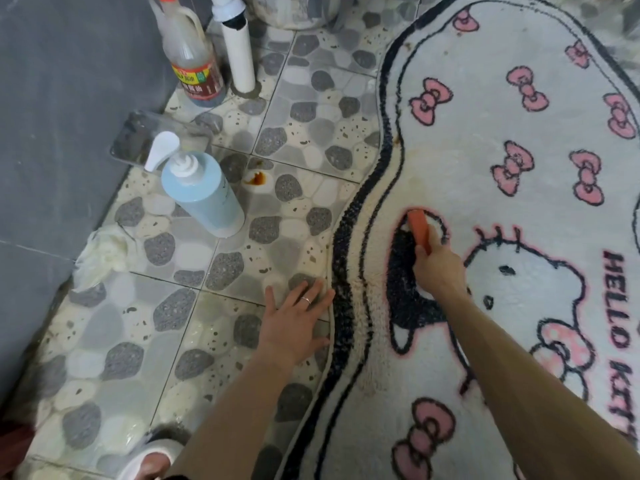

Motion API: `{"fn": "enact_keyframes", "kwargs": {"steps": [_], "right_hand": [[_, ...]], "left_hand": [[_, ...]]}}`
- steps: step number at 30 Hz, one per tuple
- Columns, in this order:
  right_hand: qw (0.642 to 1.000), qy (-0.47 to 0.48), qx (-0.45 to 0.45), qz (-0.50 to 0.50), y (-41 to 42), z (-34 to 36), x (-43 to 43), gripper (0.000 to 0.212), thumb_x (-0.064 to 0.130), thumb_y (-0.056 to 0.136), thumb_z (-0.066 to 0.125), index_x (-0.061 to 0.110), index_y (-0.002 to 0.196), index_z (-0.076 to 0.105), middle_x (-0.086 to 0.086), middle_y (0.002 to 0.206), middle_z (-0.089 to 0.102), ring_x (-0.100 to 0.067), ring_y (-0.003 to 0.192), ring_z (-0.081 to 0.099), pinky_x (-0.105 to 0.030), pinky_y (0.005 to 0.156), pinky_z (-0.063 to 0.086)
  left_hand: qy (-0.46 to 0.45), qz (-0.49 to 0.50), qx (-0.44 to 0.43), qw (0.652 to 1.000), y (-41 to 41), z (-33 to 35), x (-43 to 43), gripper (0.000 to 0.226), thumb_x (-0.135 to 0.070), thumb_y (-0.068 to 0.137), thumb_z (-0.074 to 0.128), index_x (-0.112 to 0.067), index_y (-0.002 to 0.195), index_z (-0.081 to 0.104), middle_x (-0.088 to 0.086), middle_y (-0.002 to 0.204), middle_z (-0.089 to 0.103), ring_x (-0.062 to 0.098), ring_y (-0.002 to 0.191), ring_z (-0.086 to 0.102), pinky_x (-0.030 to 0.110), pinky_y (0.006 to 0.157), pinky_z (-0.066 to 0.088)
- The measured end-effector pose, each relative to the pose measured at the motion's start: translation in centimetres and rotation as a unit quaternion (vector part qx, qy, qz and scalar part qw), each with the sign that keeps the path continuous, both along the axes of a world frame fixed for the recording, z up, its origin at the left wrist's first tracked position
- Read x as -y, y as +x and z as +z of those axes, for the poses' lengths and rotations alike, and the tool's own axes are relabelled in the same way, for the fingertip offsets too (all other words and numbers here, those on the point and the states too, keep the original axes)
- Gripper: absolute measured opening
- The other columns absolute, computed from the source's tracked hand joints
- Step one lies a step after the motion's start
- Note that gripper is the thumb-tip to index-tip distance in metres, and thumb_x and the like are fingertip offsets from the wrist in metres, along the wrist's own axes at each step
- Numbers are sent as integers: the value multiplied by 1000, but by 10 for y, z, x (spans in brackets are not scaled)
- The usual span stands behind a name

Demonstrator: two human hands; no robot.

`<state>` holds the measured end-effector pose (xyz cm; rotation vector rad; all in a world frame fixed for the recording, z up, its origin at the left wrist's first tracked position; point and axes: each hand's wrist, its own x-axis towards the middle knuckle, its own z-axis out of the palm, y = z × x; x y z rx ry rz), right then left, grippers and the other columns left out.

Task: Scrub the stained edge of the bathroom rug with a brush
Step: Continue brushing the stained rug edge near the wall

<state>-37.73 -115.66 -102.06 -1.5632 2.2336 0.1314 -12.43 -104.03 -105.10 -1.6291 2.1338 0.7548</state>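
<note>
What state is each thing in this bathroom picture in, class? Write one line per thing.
White fluffy rug with pink bows: flat, yellowed along its left border.
Orange brush: on the rug, gripped by the right hand.
Left hand: flat on the pebble-patterned tile floor, by the rug edge.
Blue pump bottle: upright.
Clear red-labelled bottle: upright, capped.
Brown stain: on the tiles, unwiped.
</note>
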Motion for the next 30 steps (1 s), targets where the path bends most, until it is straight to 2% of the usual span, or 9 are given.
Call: {"fn": "enact_keyframes", "kwargs": {"steps": [3,6,9,12,16,19,22,26,30], "right_hand": [[994,-9,102,42,34,-27,-65,60,43,106,31,38,158,4,-13,94,66,-24,65,58,-33,54,47],[967,51,206,142,63,-17,-131,61,41,105,38,44,158,9,-7,106,71,-24,79,68,-31,66,54],[982,46,174,62,35,-10,-114,59,44,105,40,39,158,17,-9,118,69,-29,92,66,-29,70,47],[995,8,83,-51,0,-8,-88,60,42,107,33,31,160,8,-15,108,67,-26,72,57,-37,65,49],[988,31,125,82,54,-21,-160,61,42,105,35,36,160,9,-13,117,62,-32,84,60,-32,65,39],[957,137,205,156,65,-12,-182,58,43,104,42,41,157,19,-10,116,69,-30,95,66,-32,73,48],[940,189,251,134,50,7,-156,58,51,100,48,46,154,26,-5,127,66,-21,101,66,-32,86,52],[898,221,378,51,70,42,-131,61,43,97,61,41,151,34,-1,109,70,1,50,53,-18,53,44],[850,248,465,9,126,69,-110,39,40,103,52,27,139,48,-2,101,69,-15,56,62,-30,52,50]], "left_hand": [[5,5,3,1000,-2,-1,-3,86,-70,95,39,-44,155,-16,-16,164,-22,14,154,-13,68,118,-2],[21,12,2,1000,-4,5,0,85,-74,93,36,-43,157,-11,-16,164,-22,14,153,-14,68,117,-4],[37,0,9,999,-4,10,5,85,-75,93,34,-43,157,-12,-16,164,-22,14,154,-13,70,117,-2],[48,-3,9,999,-3,6,3,88,-76,92,34,-44,155,-17,-18,162,-26,13,153,-16,70,117,-1],[72,9,-23,997,5,3,5,84,-61,96,45,-49,154,-14,-23,161,-26,9,152,-17,69,116,-1],[138,23,-43,989,9,21,23,78,-24,95,51,-49,156,11,-23,165,-11,10,154,-3,65,120,9],[172,86,-83,978,25,47,36,69,-3,88,47,-44,144,47,-4,159,37,20,139,42,40,112,39],[146,209,-146,956,88,87,32,48,0,90,51,-33,121,66,1,127,63,16,110,58,24,90,44],[108,289,-105,945,169,123,20,26,-10,93,58,-33,96,68,-2,113,69,16,101,62,25,87,46]]}}
